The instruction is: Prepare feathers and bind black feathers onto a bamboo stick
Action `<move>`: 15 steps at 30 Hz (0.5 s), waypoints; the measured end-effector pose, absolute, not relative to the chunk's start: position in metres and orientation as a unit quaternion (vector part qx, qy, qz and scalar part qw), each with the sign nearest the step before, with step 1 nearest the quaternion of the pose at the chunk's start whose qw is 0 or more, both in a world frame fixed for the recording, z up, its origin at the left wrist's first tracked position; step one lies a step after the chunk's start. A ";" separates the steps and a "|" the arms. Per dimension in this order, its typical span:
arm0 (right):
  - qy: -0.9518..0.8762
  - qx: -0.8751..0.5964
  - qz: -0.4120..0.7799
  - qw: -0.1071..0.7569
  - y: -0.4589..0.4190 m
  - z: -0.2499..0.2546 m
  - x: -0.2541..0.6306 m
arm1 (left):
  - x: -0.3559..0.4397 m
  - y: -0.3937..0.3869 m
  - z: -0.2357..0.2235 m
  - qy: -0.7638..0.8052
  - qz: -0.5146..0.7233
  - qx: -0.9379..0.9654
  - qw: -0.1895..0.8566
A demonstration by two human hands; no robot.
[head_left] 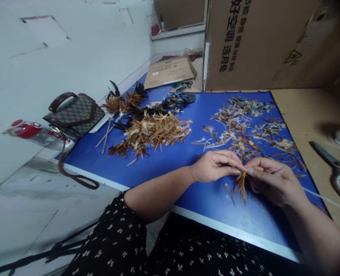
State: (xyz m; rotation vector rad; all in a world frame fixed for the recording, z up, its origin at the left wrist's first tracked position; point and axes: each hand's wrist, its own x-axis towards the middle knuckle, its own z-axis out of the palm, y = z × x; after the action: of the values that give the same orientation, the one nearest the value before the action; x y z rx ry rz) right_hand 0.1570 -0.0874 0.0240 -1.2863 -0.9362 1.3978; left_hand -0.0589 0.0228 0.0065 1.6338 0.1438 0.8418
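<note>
Over the near right part of the blue table, my left hand (217, 165) and my right hand (275, 180) meet fingertip to fingertip. Both are closed in a pinch on a small bunch of brown feathers (240, 187), its tips hanging down below the fingers. The top of the bunch is hidden by my fingertips. Just beyond my hands lie loose feathers and trimmings (239, 132), spread over the table. To the left is a thick pile of golden-brown feather bunches (157, 132). A single loose feather (229, 193) lies under my left fingers.
Large scissors (338, 168) lie on the wooden surface at the right. Black and brown feathers on sticks (124, 101) lie behind the pile. A patterned handbag (76, 113) and a red-labelled bottle (40, 134) are at the left. A big cardboard box (262, 46) stands at the back.
</note>
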 end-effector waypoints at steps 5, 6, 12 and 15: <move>-0.415 -0.512 0.586 0.472 -0.084 0.019 0.162 | -0.057 0.018 0.010 0.083 0.385 0.702 0.593; -0.415 -0.512 0.586 0.471 -0.084 0.019 0.161 | -0.057 0.016 0.010 0.081 0.403 0.700 0.585; -0.391 -0.501 0.602 0.484 -0.085 0.021 0.158 | -0.056 0.007 0.012 0.073 0.412 0.706 0.572; -0.431 -0.500 0.578 0.480 -0.083 0.023 0.157 | -0.055 0.005 0.009 0.086 0.373 0.694 0.609</move>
State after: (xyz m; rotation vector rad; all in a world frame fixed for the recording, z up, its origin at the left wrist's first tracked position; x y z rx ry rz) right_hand 0.1572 -0.0833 0.0227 -1.2206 -1.0506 1.4105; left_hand -0.0548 0.0053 0.0086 1.6034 0.1977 0.8624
